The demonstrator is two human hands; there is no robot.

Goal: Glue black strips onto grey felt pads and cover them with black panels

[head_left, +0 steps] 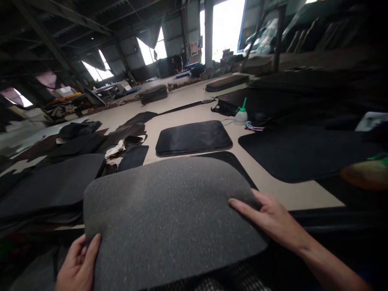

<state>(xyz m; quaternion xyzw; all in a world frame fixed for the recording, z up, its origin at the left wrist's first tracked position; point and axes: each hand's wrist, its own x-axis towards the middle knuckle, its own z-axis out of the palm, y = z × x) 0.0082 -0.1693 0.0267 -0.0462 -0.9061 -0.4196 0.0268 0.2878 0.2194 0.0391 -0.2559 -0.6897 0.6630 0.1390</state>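
Note:
A grey speckled foam sheet point(172, 218) with rounded corners is held up in front of me, tilted, close to the camera. My left hand point(79, 260) grips its left edge, thumb on the near face and fingers behind. On the right edge, my right hand point(269, 216) pinches the sheet the same way, thumb across its face. Just beyond the sheet, a dark flat panel point(227, 161) lies partly hidden under its far edge. Farther off, a stack of black rounded panels point(194, 137) rests on the pale table point(242, 149).
To the left lie piles of dark sheets point(54, 182), a phone point(133, 140) and a crumpled white cloth point(115, 149). A white bottle with a green nozzle point(241, 115) stands toward the right back. Large black sheets point(303, 149) cover the table's right side.

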